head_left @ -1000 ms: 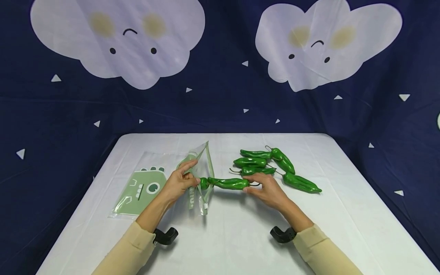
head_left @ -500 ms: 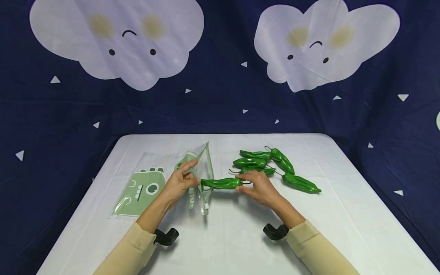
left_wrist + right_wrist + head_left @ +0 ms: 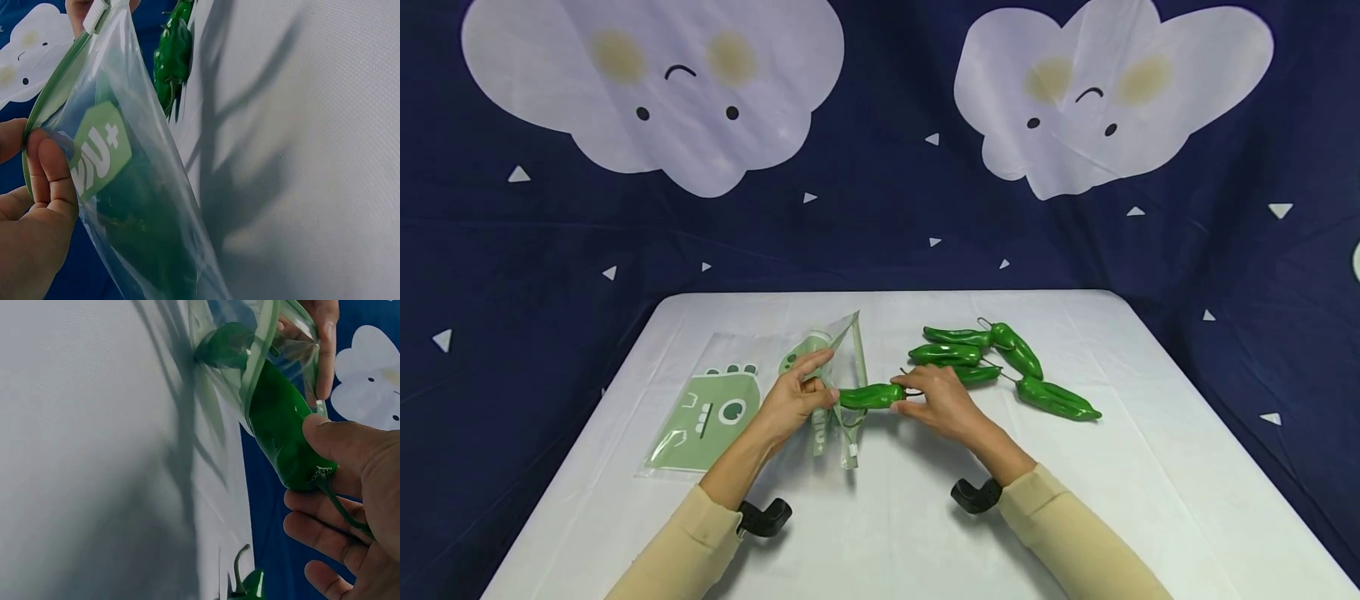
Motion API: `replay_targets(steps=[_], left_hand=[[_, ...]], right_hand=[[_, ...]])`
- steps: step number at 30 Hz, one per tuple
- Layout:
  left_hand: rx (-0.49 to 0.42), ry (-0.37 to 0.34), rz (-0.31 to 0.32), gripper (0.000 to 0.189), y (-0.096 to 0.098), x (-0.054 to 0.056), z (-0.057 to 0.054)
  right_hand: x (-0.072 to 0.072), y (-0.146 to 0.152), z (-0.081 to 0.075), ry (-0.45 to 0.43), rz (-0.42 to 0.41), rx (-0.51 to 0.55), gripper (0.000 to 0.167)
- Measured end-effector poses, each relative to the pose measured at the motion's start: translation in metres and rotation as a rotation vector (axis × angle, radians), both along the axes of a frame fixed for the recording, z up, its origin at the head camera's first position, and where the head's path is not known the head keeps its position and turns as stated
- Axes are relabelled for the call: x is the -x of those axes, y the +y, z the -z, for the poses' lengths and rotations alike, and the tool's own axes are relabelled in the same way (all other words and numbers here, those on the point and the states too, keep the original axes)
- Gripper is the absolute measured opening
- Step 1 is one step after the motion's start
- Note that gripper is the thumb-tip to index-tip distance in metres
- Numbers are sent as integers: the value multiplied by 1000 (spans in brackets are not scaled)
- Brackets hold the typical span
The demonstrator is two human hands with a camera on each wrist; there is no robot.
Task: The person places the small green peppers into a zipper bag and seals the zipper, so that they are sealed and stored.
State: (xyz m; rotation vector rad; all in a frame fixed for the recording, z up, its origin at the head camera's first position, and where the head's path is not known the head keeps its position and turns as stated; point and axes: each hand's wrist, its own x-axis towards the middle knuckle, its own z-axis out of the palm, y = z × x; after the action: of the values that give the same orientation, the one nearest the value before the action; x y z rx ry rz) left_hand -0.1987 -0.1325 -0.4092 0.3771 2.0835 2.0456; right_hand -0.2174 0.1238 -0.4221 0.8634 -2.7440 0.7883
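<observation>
My left hand (image 3: 793,398) pinches the green-rimmed mouth of a clear zip bag (image 3: 140,181) and keeps it spread. Green pepper shapes show through the bag's film in the left wrist view. With thumb and fingers my right hand (image 3: 938,402) grips a green chili pepper (image 3: 868,397) near its stem end. That pepper (image 3: 284,434) points tip first through the bag's opening, its stem end still outside, as the right wrist view shows. A white slider (image 3: 95,15) sits at one end of the bag's zip.
Several more green peppers (image 3: 1015,350) lie on the white table (image 3: 910,517) beyond and right of my right hand. A flat clear bag with a green monster print (image 3: 715,421) lies left of my left hand. A dark blue cloud-print curtain (image 3: 880,225) hangs behind the table.
My right hand has moved left with the pepper, whose tip has gone from just at the bag's mouth to further inside. The left hand has stayed nearly in place.
</observation>
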Motion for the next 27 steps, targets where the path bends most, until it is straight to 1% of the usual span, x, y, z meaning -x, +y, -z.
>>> replay_targets(steps=[3,12,18,27], left_hand=[[-4,2,8,71,0,0,0],[-5,-9,-22,72,1,-2,-3],[5,-11,-20,73,1,-2,-5],[6,-13,-12,72,0,-2,-5]], right_hand=[[2,-6,3,-2,5,4,41],[7,-20,12,17,17,55,40],[11,-25,19,34,17,80,40],[15,-33,23,-7,19,137,41]])
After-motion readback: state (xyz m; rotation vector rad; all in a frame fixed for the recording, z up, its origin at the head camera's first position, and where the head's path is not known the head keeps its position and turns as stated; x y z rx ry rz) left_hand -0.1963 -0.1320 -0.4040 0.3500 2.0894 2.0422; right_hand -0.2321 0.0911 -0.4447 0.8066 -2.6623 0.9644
